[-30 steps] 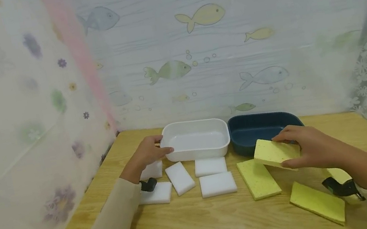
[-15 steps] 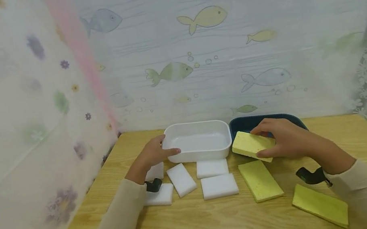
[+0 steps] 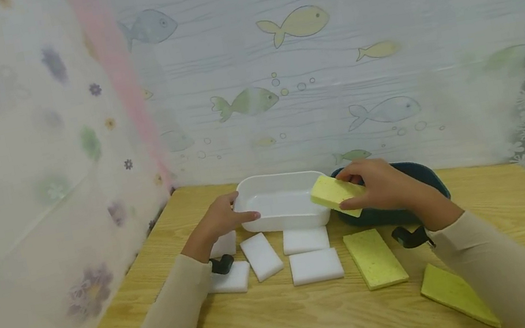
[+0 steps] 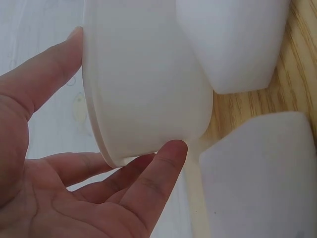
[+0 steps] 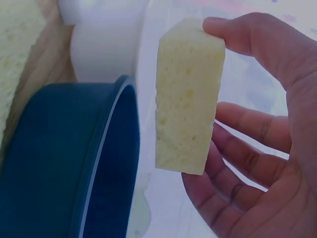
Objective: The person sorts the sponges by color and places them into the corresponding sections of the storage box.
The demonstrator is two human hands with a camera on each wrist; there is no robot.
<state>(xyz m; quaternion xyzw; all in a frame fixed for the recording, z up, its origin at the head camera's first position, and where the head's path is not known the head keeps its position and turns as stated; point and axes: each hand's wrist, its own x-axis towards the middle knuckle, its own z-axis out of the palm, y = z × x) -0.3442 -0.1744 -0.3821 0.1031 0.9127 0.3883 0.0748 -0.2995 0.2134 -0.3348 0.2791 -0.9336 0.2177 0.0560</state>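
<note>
My right hand [image 3: 382, 184] pinches a thick yellow sponge [image 3: 333, 192] between thumb and fingers, above the place where two tubs meet. In the right wrist view the sponge [image 5: 188, 104] stands clear of the dark blue tub [image 5: 54, 158], near its rim. At the left end of the white tub [image 3: 278, 223], my left hand [image 3: 214, 219] grips its rim and wall, thumb and fingers spread round the corner. The left wrist view shows fingertips [image 4: 171, 151] against the white wall. The white tub's inside shows bare; my right hand partly hides the blue tub [image 3: 382, 217].
Several white sponge blocks [image 3: 315, 266] lie on the wooden table [image 3: 270, 327] in front of the white tub. Flat yellow sponges [image 3: 375, 258] lie to their right, one [image 3: 456, 294] partly under my right forearm. A patterned curtain [image 3: 302, 92] hangs behind the tubs.
My right hand has carried the yellow sponge left and up, from the front of the blue tub to the white tub's right rim. The left hand keeps its place at the white tub.
</note>
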